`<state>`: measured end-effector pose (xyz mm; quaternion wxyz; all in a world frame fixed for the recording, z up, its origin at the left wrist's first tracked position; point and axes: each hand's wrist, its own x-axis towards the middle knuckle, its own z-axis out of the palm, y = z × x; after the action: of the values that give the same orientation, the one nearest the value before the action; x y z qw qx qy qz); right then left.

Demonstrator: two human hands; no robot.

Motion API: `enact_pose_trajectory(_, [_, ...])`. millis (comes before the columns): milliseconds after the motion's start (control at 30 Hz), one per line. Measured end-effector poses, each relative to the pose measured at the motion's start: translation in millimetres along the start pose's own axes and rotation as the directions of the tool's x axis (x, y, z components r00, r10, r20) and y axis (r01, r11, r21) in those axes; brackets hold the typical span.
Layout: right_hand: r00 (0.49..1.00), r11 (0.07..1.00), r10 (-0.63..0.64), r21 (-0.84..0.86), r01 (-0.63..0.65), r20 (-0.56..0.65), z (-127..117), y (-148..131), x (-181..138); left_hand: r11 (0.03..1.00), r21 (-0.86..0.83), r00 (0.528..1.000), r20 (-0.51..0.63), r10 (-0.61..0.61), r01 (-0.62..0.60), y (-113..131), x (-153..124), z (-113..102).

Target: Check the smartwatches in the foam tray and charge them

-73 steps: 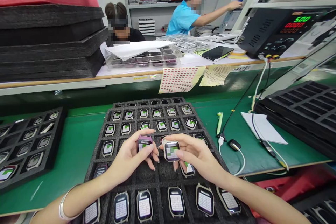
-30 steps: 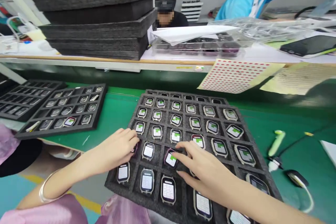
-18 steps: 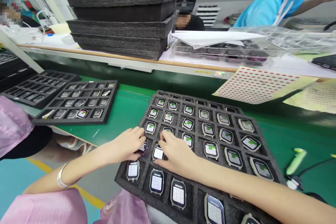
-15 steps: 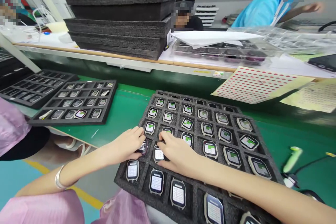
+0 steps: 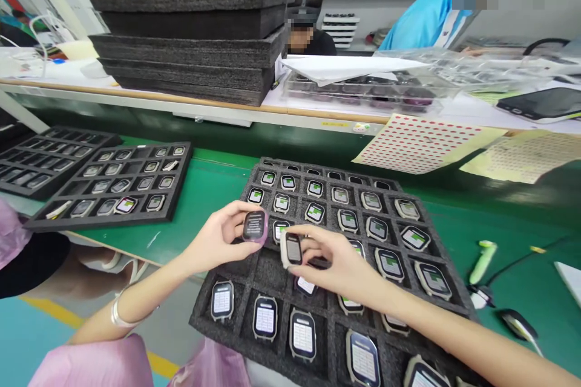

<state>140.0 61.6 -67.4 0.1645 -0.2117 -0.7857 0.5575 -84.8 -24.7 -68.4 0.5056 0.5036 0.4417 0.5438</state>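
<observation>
My left hand grips a purple-edged smartwatch body by its sides, its dark screen with lines of text facing me. A light-framed smartwatch body is pinched in my right hand, tilted, its screen turned partly to the right. Both are held above a black foam tray with square pockets. Other watch bodies sit in the tray, some with white grids on screen, others with green blocks. My right hand and forearm hide some pockets.
Left on the green bench lies a second foam tray of watches. A stack of black foam trays stands on the shelf ahead. At right are a green-handled tool and a cable. A person in a blue top is beyond.
Both hands have lifted a watch out of the tray: the left hand the purple-edged one, the right hand a light-framed one. The camera view has shifted slightly.
</observation>
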Motion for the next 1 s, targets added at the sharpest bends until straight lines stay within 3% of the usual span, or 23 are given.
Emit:
enact_pose_trajectory(100, [0.985,0.904,0.171,0.399,-0.152,-0.013,-14,-6,-8,0.994,-0.101,0.999,-0.029,0.031,-0.034,6,11,18])
enact_pose_trajectory(167, [0.973,0.861,0.223,0.478,-0.171,-0.054,-22,-7,-16,0.989,-0.146,1.0,-0.001,0.009,-0.009,8,17,28])
enact_pose_trajectory(367, [0.947,0.868,0.26,0.475,-0.143,-0.19,-31,-10,-40,0.986,-0.16,0.995,0.101,-0.021,0.037,7,32,51])
enact_pose_trajectory(633, [0.965,0.838,0.202,0.54,-0.083,-0.166,-41,1,-54,0.887,-0.432,0.977,0.197,-0.083,0.162,3,41,75])
enact_pose_trajectory(800, [0.946,0.867,0.191,0.497,-0.037,-0.262,-42,-2,-59,0.894,-0.407,0.974,0.196,-0.113,0.186,1,41,80])
enact_pose_trajectory(1000, [0.955,0.876,0.183,0.48,-0.049,-0.235,-44,1,-62,0.917,-0.363,0.975,0.197,-0.101,0.168,-4,43,78])
